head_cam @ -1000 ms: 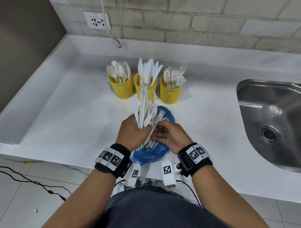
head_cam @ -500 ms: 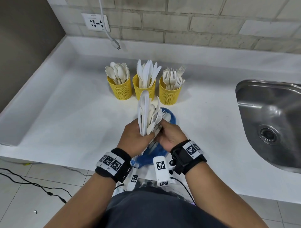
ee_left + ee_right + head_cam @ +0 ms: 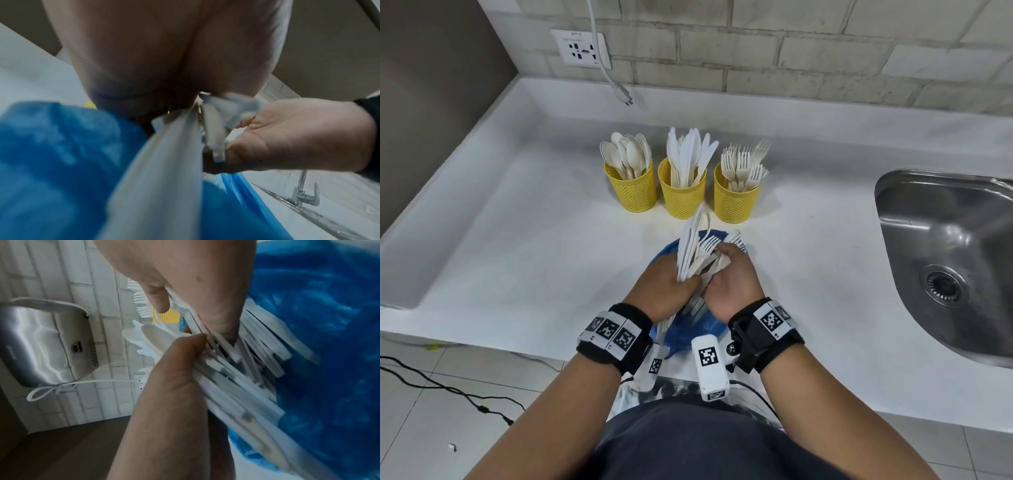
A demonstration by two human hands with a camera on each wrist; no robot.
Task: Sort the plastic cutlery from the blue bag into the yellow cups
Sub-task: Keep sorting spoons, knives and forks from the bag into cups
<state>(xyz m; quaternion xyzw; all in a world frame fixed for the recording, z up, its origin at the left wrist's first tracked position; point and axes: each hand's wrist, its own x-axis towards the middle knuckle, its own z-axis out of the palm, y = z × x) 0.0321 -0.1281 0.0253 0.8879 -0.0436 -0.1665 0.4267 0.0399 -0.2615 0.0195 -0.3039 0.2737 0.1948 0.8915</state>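
A mixed bundle of cutlery [image 3: 697, 251] is clasped in the curled left hand [image 3: 666, 286] above the blue bag [image 3: 688, 330], while pieces are pinched by the right hand [image 3: 732, 284]. Separation is judged underway (knives, forks, spoons together); next, one kind must be drawn out for the yellow cups [image 3: 681, 197].

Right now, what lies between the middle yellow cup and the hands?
In the head view, only the tips of the held cutlery and the blue bag's far edge; otherwise bare counter.

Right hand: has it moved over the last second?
Yes. The right hand has closed in leftward against the cutlery bundle in the left hand, judged against the blue bag.
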